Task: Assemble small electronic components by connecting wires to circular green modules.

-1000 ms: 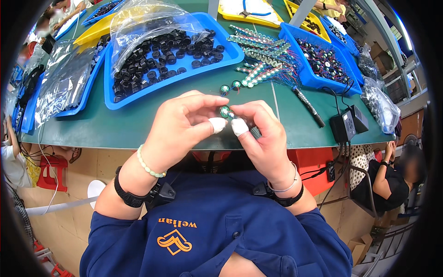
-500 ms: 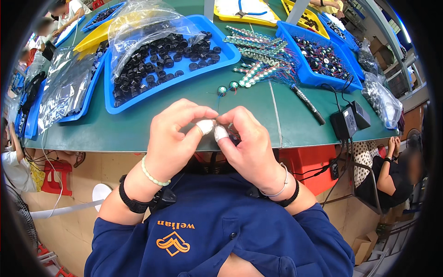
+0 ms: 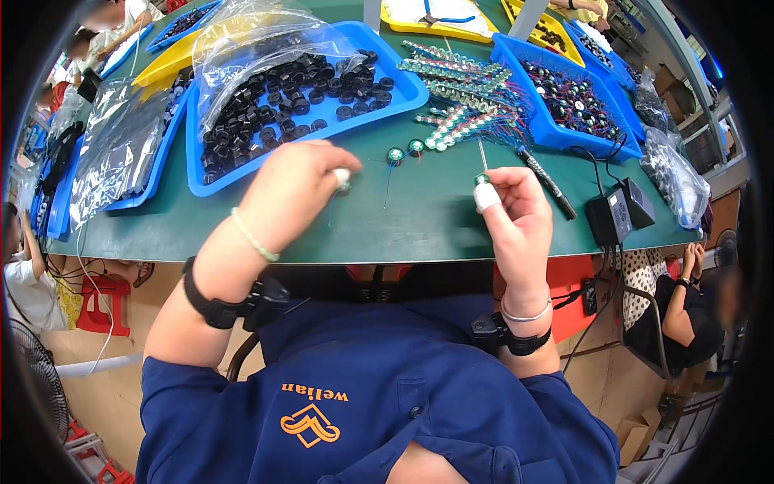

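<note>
My right hand [image 3: 520, 218] is closed in a pinch at the right of the table. Between its white-covered thumb and the fingers is a small round green-topped part [image 3: 482, 179]. My left hand [image 3: 302, 181] hovers near the front edge of the blue tray of black caps, its fingers curled in toward a white-covered thumb; blur hides what they hold. Two small round green parts with thin wires, the left one [image 3: 394, 156] and the right one [image 3: 415, 147], lie on the table between my hands. Behind them are stacked strips of round green pieces [image 3: 459, 85] with wires.
A blue tray [image 3: 302, 152] of black round caps stands at the left. At the right are a blue bin [image 3: 556, 145] of wired parts, a black marker [image 3: 550, 184] and black power adapters [image 3: 610, 214]. A clear plastic bag [image 3: 673, 173] lies at the right edge.
My hands have come apart from their shared pinch at the middle. The left moved left and up toward the tray; the right moved right, and a green-topped part now shows in it.
</note>
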The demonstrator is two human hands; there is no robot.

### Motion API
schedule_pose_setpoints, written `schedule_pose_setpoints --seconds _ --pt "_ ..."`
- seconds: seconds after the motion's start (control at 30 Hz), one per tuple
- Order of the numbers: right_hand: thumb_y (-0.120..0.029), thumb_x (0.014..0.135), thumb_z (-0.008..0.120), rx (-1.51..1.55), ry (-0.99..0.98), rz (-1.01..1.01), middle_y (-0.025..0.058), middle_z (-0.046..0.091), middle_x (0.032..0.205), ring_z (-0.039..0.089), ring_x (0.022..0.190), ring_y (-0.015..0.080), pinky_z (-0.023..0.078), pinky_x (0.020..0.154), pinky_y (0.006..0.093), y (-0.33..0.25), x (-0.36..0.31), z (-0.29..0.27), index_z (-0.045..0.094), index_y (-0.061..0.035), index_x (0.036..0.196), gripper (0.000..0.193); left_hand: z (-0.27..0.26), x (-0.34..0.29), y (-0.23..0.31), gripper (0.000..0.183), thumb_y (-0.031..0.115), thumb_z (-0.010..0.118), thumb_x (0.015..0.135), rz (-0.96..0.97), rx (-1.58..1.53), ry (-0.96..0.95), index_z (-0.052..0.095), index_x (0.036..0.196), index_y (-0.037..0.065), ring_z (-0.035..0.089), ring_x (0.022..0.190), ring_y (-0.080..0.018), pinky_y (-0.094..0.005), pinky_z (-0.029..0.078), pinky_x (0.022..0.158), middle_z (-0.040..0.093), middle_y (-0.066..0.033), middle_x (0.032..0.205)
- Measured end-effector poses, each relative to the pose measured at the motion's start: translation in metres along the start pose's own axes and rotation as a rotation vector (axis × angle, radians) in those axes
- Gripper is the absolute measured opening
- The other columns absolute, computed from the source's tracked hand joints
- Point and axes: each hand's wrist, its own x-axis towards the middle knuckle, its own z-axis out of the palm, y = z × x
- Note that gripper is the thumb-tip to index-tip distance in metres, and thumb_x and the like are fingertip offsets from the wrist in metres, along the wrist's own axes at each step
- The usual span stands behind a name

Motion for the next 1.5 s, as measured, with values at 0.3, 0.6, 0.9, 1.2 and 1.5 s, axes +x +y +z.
schedule_pose_setpoints --seconds 0.3,0.6,0.9,1.2,1.5 --pt "0.001 0.089 0.061 0.142 -0.028 0.024 0.0012 0.061 0.093 0.056 0.079 0.0045 0.045 0.068 0.0193 0.007 0.0 -0.007 0.057 -0.0005 0.105 0.016 -0.025 0.019 -0.017 0.022 0.002 0.06 0.085 0.064 -0.016 0.281 0.067 0.106 0.0 0.065 0.086 -0.0211 -0.0323 0.05 0.078 0.067 -0.0119 0.093" --pt "-0.001 0.091 0.059 0.192 -0.076 0.034 0.003 0.06 0.098 0.055 0.086 0.0064 0.046 0.074 0.0213 0.005 0.004 -0.007 0.056 -0.0012 0.112 0.021 -0.054 0.054 -0.048 0.028 0.011 0.066 0.08 -0.159 0.123 -0.171 0.069 0.106 0.002 0.067 0.087 -0.0289 -0.036 0.052 0.082 0.07 -0.0167 0.093" --pt "0.001 0.089 0.061 0.109 -0.106 0.043 0.002 0.06 0.099 0.054 0.088 0.0055 0.044 0.077 0.0196 0.005 0.002 -0.004 0.056 -0.0005 0.11 0.022 -0.048 0.057 -0.05 0.03 0.006 0.068 0.075 0.003 0.109 -0.084 0.069 0.105 0.006 0.061 0.078 -0.0189 -0.0299 0.05 0.075 0.067 -0.0089 0.092" --pt "-0.001 0.088 0.064 0.106 -0.097 0.053 -0.0001 0.06 0.098 0.054 0.086 0.005 0.045 0.074 0.0189 0.01 0.001 -0.006 0.058 -0.0004 0.111 0.023 -0.047 0.064 -0.049 0.034 0.01 0.072 0.074 -0.064 0.074 -0.132 0.069 0.107 0.002 0.066 0.088 -0.0274 -0.0366 0.052 0.083 0.07 -0.0143 0.098" --pt "-0.002 0.088 0.065 -0.007 -0.108 0.016 -0.0007 0.061 0.097 0.054 0.085 0.0044 0.046 0.073 0.0192 0.007 0.0 -0.003 0.06 -0.0006 0.111 0.024 -0.039 0.072 -0.053 0.03 0.011 0.072 0.076 0.023 0.142 -0.116 0.07 0.105 0.005 0.066 0.092 -0.0266 -0.0351 0.051 0.085 0.069 -0.0149 0.097"
